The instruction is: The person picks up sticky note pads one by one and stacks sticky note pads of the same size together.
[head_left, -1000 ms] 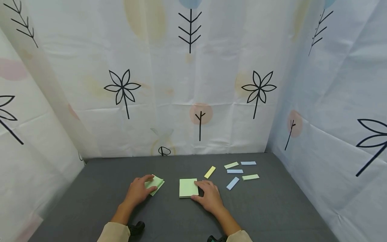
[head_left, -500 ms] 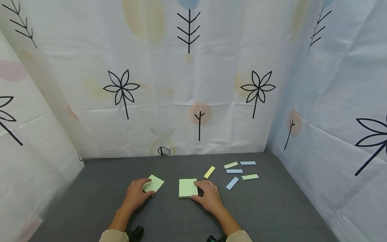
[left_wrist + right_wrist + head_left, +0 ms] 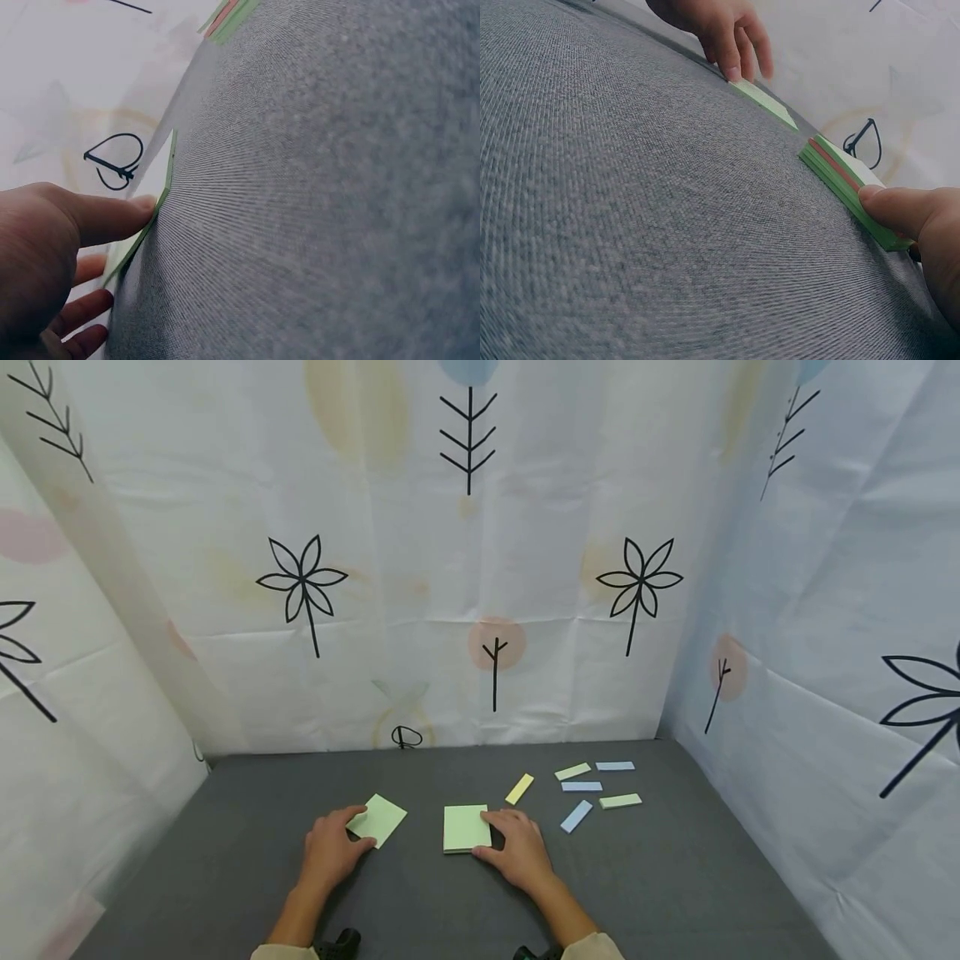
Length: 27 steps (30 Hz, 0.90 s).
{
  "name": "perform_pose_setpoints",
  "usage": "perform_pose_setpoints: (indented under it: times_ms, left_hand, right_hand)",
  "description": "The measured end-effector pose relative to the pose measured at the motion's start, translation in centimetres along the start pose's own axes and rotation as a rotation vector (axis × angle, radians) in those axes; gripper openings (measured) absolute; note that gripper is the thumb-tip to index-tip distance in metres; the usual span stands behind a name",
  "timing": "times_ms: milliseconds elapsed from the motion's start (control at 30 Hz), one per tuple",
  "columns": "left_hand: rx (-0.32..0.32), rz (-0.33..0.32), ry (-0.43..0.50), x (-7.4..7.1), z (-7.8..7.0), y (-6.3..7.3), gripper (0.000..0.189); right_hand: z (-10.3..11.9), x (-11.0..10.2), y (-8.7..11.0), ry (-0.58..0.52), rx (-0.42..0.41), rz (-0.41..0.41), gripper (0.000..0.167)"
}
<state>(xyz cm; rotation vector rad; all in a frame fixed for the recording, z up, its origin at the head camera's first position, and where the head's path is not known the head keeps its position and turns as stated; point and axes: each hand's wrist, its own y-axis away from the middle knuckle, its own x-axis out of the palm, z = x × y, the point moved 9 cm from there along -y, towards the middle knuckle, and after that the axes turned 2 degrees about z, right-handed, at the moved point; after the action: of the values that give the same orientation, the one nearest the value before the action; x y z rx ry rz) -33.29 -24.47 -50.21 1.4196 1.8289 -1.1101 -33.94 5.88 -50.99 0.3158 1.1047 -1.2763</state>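
Head view, green stack point(image 3: 462, 828): a block of light green square notes lying flat on the grey table point(image 3: 420, 910); the right wrist view shows a red layer point(image 3: 834, 166) between green ones in its side.
Right hand point(image 3: 517, 853): at the right side of the stack, fingers gripping it, thumb at the near corner and index finger at the far one.
Green square point(image 3: 381, 820): left of the stack and apart from it, thin, turned so that one corner points toward the stack.
Left hand point(image 3: 328, 850): farther left of the stack, thumb and fingers grasping the green square around its left corner.
Yellow strip point(image 3: 519, 789): just beyond the stack's far right corner, lying slanted.
Blue strips point(image 3: 576, 817): three, right of the stack and past the right hand; one slanted, two nearly crosswise.
Green strips point(image 3: 620, 801): two, right of the stack, among the blue ones.
Sleeves point(image 3: 592, 947): beige, nearer the person than the stack.
Backdrop point(image 3: 390, 485): white fabric behind the stack and on both sides, printed with black line-drawn plants and pastel blotches.
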Motion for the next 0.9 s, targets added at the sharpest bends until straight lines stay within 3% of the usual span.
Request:
perform_pose_setpoints:
  times_ms: [233, 500, 900]
  left_hand:
    - [0.025, -0.039, 0.214, 0.1, 0.1, -0.1, 0.057]
    - [-0.125, -0.026, 0.453, 0.5, 1.5, -0.3, 0.053]
    - [-0.191, 0.008, 0.612, 1.2, 0.9, -0.4, 0.042]
  right_hand:
    - [-0.1, 0.2, 0.0, -0.007, 0.016, 0.019, 0.057]
    - [-0.1, 0.2, 0.1, -0.014, 0.022, 0.024, 0.057]
    - [-0.1, 0.2, -0.1, -0.013, 0.029, 0.032, 0.057]
